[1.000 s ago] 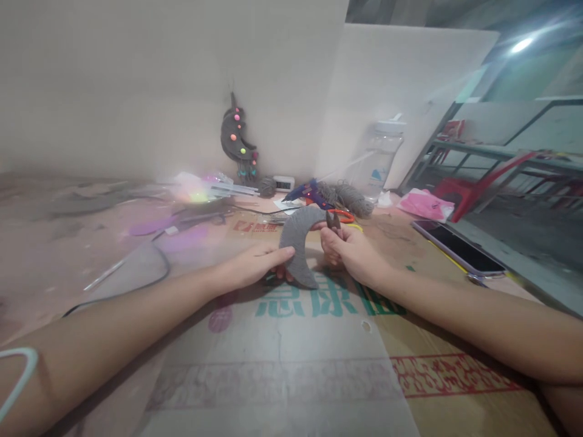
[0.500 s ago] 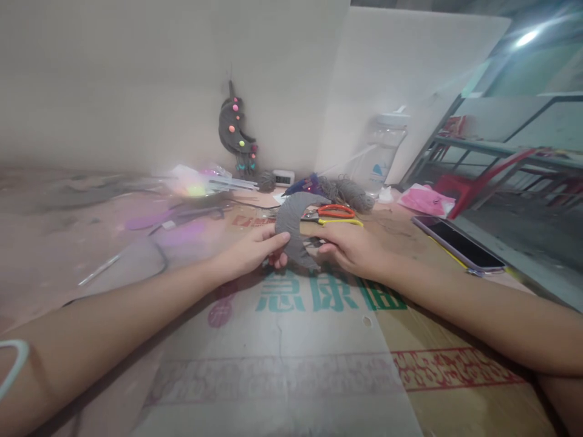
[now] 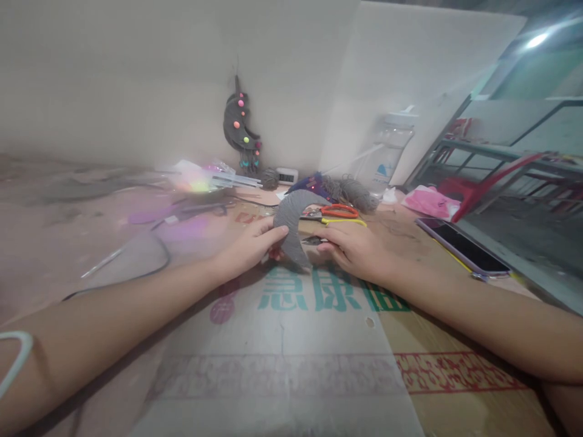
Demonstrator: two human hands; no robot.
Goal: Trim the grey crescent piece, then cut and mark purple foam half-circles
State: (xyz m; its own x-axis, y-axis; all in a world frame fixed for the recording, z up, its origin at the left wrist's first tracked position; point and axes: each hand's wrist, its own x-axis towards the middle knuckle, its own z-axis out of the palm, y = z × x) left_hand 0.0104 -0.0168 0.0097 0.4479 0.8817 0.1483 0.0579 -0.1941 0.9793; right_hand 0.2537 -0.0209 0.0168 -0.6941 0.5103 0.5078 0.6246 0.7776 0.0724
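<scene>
The grey crescent [image 3: 288,212], its surface wound in fine strands, stands tilted over the cardboard [image 3: 455,370] on the desk [image 3: 109,233], its hollow side facing right; whether its lower tip touches the cardboard cannot be told. The left hand [image 3: 255,244] grips the crescent's outer edge, thumb on the front and fingers behind. The right hand [image 3: 355,247], just right of the crescent, is closed around a small dark tool [image 3: 312,241] that points into the hollow. Just behind the crescent, to the right, lie scissors with an orange handle [image 3: 340,210], a yellow handle [image 3: 348,223] next to it. Farther behind it are a blue glue gun [image 3: 310,184], a bundle of grey yarn [image 3: 357,192] and a white digital clock [image 3: 287,176]. Behind and left of the crescent, a dark moon ornament [image 3: 237,124] dotted with coloured beads hangs against the wall [image 3: 136,79]. Well right of the crescent are a clear bottle [image 3: 392,152], a pink packet [image 3: 430,203] and a phone [image 3: 464,246].
</scene>
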